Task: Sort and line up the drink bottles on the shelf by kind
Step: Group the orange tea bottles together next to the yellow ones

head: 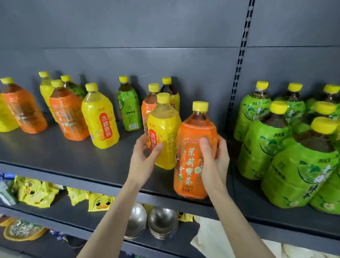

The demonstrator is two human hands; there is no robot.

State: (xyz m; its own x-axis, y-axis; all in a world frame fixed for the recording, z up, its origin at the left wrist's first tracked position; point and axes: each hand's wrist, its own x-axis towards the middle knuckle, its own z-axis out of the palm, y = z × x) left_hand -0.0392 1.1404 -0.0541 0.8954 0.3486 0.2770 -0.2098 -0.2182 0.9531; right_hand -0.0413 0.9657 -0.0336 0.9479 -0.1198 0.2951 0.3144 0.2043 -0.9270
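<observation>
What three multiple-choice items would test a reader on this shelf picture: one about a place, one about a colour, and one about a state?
1. Where do the green bottles stand grouped?
A. on the floor
B. at the right end of the shelf
C. in a basket

2. What colour are the bottle caps?
A. yellow
B. red
C. white

3. What do the hands do?
A. both hang idle
B. both lie flat on the shelf
C. the left hand grips the yellow bottle, the right hand grips the orange bottle

Key: 1 B, they crowd the shelf's right side; 2 A, every visible cap is yellow; 3 C, fingers and thumb curl round each bottle.
</observation>
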